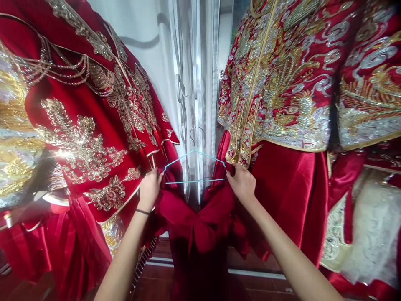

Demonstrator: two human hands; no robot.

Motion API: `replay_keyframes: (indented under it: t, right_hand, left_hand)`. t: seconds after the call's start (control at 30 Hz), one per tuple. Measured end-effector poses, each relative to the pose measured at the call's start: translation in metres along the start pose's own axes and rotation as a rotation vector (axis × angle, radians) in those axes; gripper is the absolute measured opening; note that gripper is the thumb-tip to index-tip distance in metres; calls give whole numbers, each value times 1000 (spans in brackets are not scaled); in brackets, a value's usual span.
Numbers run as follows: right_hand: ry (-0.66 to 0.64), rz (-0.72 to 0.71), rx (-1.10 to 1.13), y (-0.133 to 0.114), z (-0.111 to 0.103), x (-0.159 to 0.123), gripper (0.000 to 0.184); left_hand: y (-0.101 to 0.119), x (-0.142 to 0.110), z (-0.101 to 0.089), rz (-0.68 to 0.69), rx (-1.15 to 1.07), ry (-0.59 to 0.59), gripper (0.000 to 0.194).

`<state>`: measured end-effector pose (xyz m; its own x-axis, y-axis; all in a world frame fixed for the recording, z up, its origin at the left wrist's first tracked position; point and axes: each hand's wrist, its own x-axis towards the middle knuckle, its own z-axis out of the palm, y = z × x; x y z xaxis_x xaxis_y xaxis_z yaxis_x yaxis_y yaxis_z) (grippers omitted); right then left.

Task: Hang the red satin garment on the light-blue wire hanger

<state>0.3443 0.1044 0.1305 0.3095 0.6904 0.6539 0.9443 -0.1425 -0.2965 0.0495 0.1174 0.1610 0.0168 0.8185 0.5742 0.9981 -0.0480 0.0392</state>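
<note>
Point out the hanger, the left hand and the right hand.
hanger [200,180]: head view, its bottom wire.
left hand [150,188]: head view, back of the hand.
right hand [242,184]: head view, back of the hand.

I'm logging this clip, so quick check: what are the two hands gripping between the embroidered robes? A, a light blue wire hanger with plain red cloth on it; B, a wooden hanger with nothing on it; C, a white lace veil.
A: the left hand and right hand pinch the two ends of a blue wire hanger, with plain red cloth draped below it.
</note>
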Motion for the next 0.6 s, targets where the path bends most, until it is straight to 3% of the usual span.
replay_keyframes:
  t: [0.17, 0.37, 0.6]
  right_hand:
    - [-23, -66, -128, -3, 0, 3, 24]
    - [-134, -66, -183, -8, -14, 13, 25]
    - [-295, -11, 237, 20, -22, 46, 15]
  left_hand:
    - [17, 2, 0, -52, 117, 39, 28]
    - [29, 8, -3, -72, 205, -8, 26]
    - [4, 34, -17, -46, 70, -191, 30]
